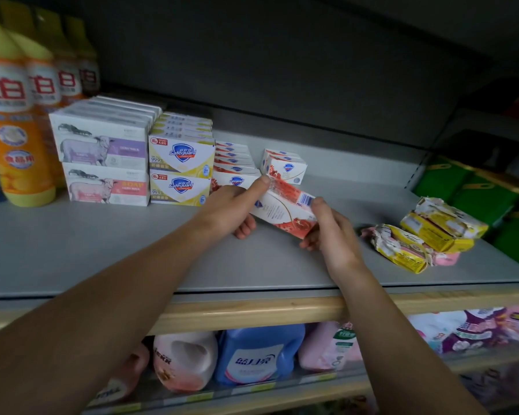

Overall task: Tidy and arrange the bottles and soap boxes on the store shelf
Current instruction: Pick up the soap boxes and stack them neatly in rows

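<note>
Two bare forearms reach over the grey shelf (pixel 102 250). Left hand (pixel 232 209) and right hand (pixel 331 232) both grip one red-and-white soap box (pixel 285 209), tilted, fingers curled round its ends, just above the shelf. Behind it sit stacked Safeguard boxes (pixel 180 169) and sheep-printed soap boxes (pixel 102 157); yellow bottles (pixel 9 121) stand far left. Yellow wrapped soaps (pixel 423 235) lie right.

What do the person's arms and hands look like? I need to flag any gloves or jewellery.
The left hand and right hand are bare: no gloves, rings, watch or bracelet show. Both forearms are uncovered up to the frame's edge, with no sleeve in view.
</note>
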Available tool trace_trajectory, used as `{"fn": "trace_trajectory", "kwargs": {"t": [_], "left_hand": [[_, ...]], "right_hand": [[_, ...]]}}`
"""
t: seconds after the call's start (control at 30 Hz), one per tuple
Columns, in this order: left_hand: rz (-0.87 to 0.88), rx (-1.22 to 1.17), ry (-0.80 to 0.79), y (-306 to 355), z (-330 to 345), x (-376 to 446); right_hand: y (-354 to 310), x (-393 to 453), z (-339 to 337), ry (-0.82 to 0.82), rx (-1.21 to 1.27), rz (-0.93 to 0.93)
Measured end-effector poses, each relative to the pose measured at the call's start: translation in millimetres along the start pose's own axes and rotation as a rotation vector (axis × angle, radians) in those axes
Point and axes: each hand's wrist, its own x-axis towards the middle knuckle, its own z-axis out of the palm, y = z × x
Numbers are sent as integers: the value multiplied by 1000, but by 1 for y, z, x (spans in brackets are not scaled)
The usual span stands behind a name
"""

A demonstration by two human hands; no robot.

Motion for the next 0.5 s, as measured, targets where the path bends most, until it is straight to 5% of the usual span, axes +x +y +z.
{"fn": "trace_trajectory", "kwargs": {"t": [0.2, 0.5], "left_hand": [[17, 39, 2, 0, -1, 0], [5, -308, -105, 6, -1, -5]], "right_hand": [[4, 2, 0, 26, -25, 2], [9, 0, -3, -91, 167, -120]]}}
